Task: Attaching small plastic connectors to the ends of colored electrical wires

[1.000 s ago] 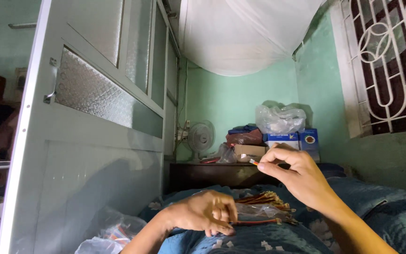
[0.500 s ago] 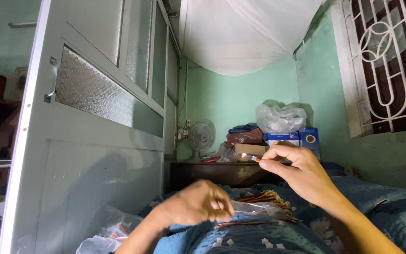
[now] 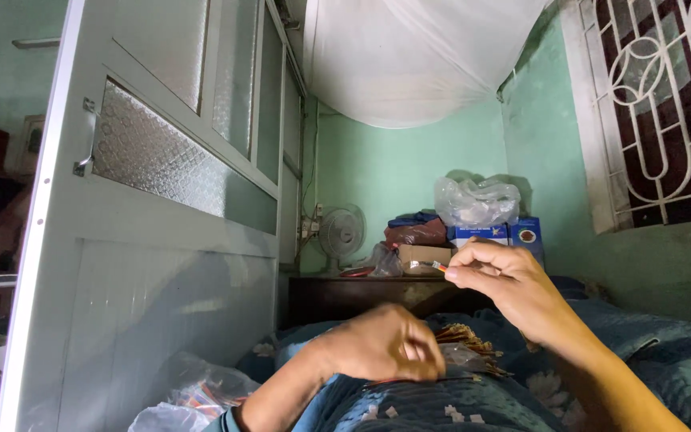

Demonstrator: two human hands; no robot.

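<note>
Nearest the camera, the left hand [image 3: 385, 346] rests knuckles-up on a blue patterned fabric [image 3: 417, 404]. Its fingers are curled closed over the near edge of a clear plastic bag of thin brown sticks [image 3: 461, 352]; what lies under the palm cannot be told. The bag lies just beyond this hand, and the stick ends fan out toward the right.

Above and to the right, the right hand [image 3: 497, 284] is raised clear of the fabric. Thumb and forefinger are pinched closed on one small thin stick with a pale wrapped end [image 3: 429, 265]. Its long axis runs roughly level, pointing left, away from the fingertips. One such stick is held; those in the bag are too many and too small to count.

At lower left lies a crumpled clear plastic bag with orange contents [image 3: 201, 388], well apart from both hands.

Along the left stands a grey panelled door with frosted glass panes [image 3: 169, 200]; its edge bounds the space on that side.

Farther back, a dark wooden cabinet [image 3: 345, 296] carries one small white electric fan [image 3: 340, 236], boxes and a clear plastic sack [image 3: 477, 202]. A white mosquito net [image 3: 417, 56] hangs above. One window with a white scrolled grille [image 3: 657, 104] occupies the right wall.
</note>
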